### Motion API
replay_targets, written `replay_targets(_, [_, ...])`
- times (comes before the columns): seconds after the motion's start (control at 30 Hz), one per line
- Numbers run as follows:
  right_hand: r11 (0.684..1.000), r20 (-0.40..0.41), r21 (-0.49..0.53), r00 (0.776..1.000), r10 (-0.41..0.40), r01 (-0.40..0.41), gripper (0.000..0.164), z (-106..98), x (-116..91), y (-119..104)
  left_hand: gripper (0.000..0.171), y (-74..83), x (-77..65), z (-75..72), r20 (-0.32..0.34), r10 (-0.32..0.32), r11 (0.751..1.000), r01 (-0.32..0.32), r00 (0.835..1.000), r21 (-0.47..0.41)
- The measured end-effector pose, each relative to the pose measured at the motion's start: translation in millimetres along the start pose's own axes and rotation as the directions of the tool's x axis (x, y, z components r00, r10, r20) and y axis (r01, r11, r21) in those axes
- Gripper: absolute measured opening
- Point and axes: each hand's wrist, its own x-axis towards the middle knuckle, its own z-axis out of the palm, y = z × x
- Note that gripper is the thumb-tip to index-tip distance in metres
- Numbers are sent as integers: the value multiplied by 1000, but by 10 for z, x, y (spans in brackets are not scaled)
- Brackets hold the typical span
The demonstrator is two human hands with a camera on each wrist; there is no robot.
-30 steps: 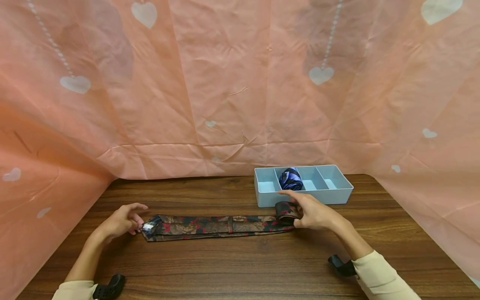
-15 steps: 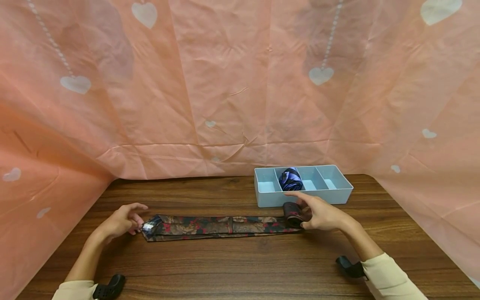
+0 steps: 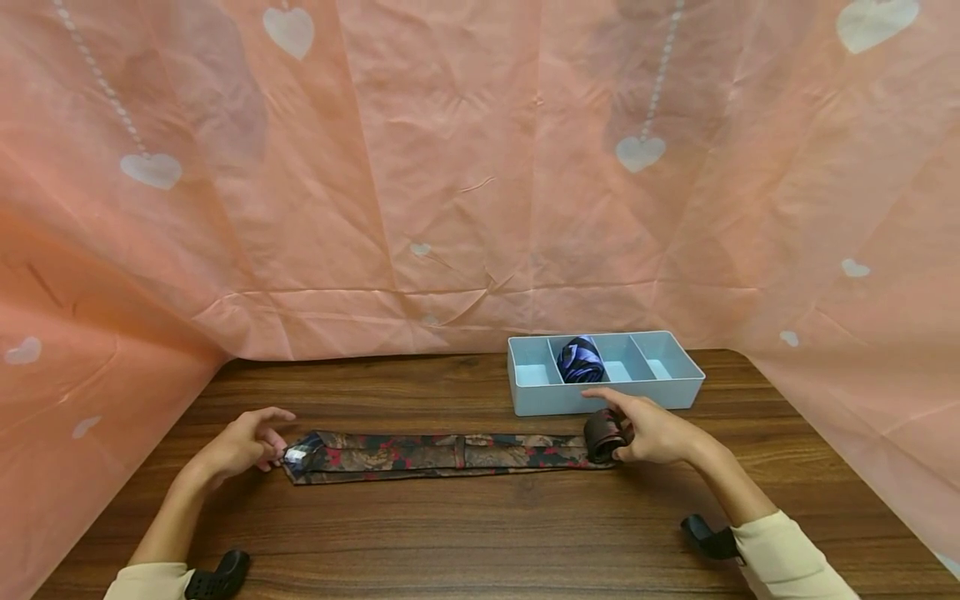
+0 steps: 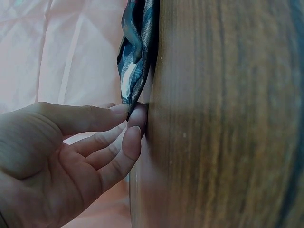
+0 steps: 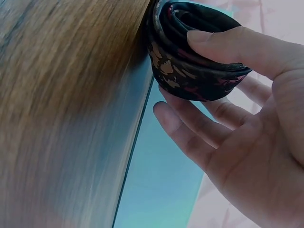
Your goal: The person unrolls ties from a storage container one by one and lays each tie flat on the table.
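"Both ends of the floral necktie (image 3: 420,452) are held?"

"Yes, well apart — toward the left edge of the wooden surface (image 3: 450,542), the left hand (image 3: 236,443) pinches its pointed tip."

"Then?"

"It runs rightward to a roll (image 3: 602,433), which the right hand (image 3: 654,429) grips."

"Behind that?"

"Near the back edge, right of centre, a pale blue tray (image 3: 547,403) — a striped rolled tie (image 3: 581,361) in its second compartment from the left."

There are two ties (image 3: 420,454) (image 3: 581,362), one box (image 3: 543,402), apparently two wristbands (image 3: 217,577) (image 3: 708,538).
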Motion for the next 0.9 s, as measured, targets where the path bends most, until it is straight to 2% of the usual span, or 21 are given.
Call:
replay_targets(0.23, [1000,-15,-19,1000,-25,24,84,3,17,3,52,2,8,-9,-6,-4,1000,4,1000,14])
replay_targets(0.9, [1000,-3,-19,1000,-23,23,83,19,16,15,51,5,6,-4,-3,-6,1000,6,1000,7])
